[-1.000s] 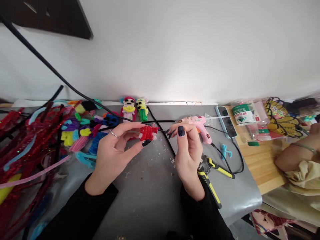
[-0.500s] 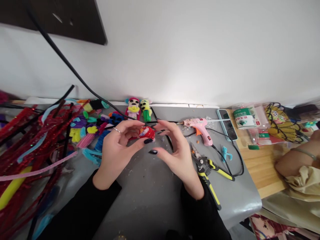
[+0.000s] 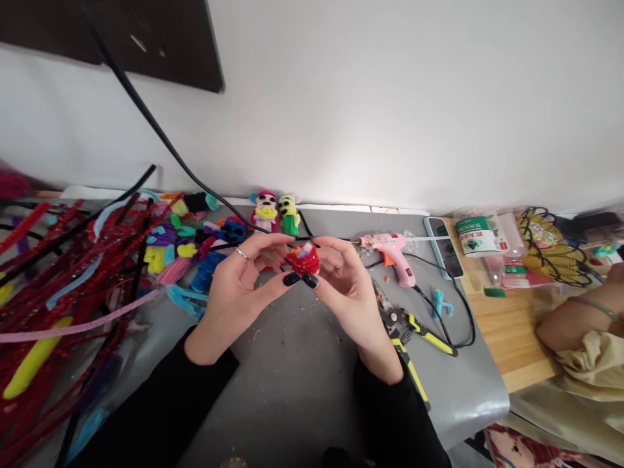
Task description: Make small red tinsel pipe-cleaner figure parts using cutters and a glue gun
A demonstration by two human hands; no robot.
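Observation:
Between my fingertips, above the grey mat (image 3: 292, 364), is a small red fuzzy pipe-cleaner piece (image 3: 305, 260) with some yellow, white and purple at its top. My left hand (image 3: 244, 286) pinches it from the left, thumb at its lower edge. From the other side my right hand (image 3: 348, 292) pinches it too, and both dark-nailed thumbs nearly meet below it. Behind the hands, two pipe-cleaner figures stand by the wall: one pink and yellow (image 3: 266, 211), one yellow and green (image 3: 288, 214).
Heaped pipe cleaners (image 3: 97, 279) cover the left side. On the right lie a pink glue gun (image 3: 392, 250), yellow-black wire pliers (image 3: 402, 325), a phone (image 3: 444, 250) and a light blue twisted piece (image 3: 441, 302). A plastic bottle (image 3: 480, 234) and another person's arm (image 3: 580, 318) are farther right.
My right hand has closed in from the right and now grips the red piece along with my left. The piece has turned more upright, and the view has shifted slightly.

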